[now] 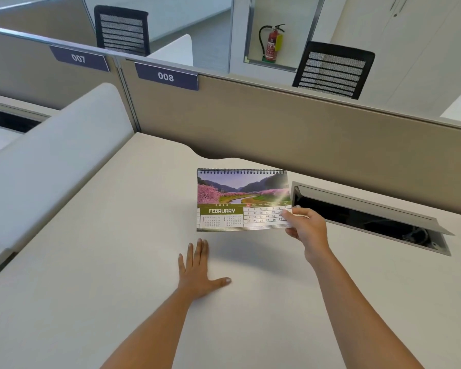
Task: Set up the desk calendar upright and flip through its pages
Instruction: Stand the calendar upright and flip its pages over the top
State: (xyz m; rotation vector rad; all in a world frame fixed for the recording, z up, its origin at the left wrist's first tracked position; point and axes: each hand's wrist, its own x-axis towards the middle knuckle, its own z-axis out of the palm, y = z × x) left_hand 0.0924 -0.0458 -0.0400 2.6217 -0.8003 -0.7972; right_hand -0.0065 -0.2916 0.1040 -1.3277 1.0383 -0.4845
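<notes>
The desk (117, 262) is plain off-white. The calendar (241, 199) has black spiral binding, a picture of pink blossom trees, green banks, a pale stream and blue-grey hills under a lilac sky, and an olive-green band with "FEBRUARY" in white above a white grid with dark numerals. The partition (277, 129) is beige with a silver top rail. Its two labels (166, 76) are dark navy with white numbers, 007 and 008. The chairs (333, 70) are black with striped grey mesh backs. The extinguisher (272, 43) is red with a yellow tag and black hose.
</notes>
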